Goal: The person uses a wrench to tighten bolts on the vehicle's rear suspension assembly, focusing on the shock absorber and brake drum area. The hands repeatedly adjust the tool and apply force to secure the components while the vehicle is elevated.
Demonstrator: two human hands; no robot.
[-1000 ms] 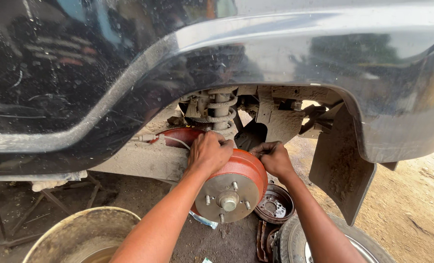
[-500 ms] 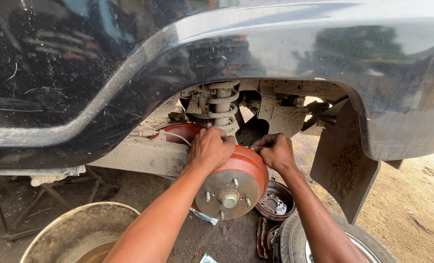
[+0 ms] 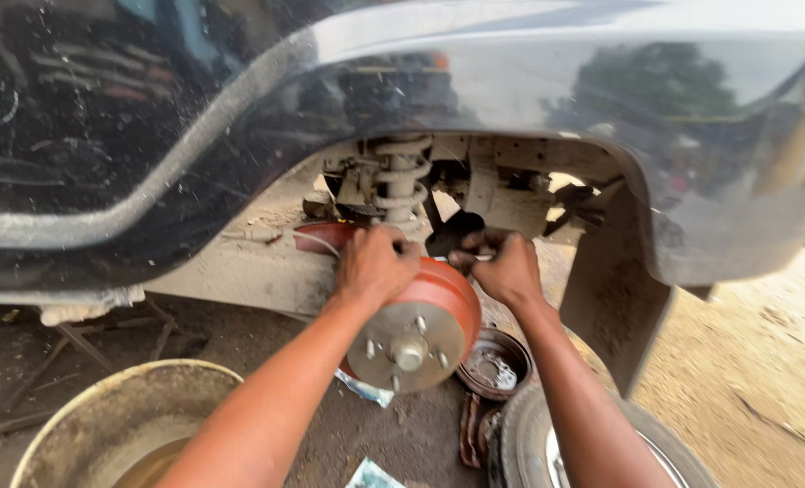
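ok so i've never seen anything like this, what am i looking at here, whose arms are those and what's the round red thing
The picture comes from a camera worn on a person's head, looking down along their own two bare arms. They are crouched beside a dark car body, at a wheel arch with the wheel off.

The round red thing is a brake drum with a metal hub face and studs sticking out towards you. The left hand lies over the top of the drum, gripping it. The right hand is at the drum's upper back edge, fingers pinched on something too small to tell.

Behind the hands a coil spring stands upright. On the dirt ground lie a second, darker drum-like part, a tyre at the bottom edge, and a large round metal basin at lower left.
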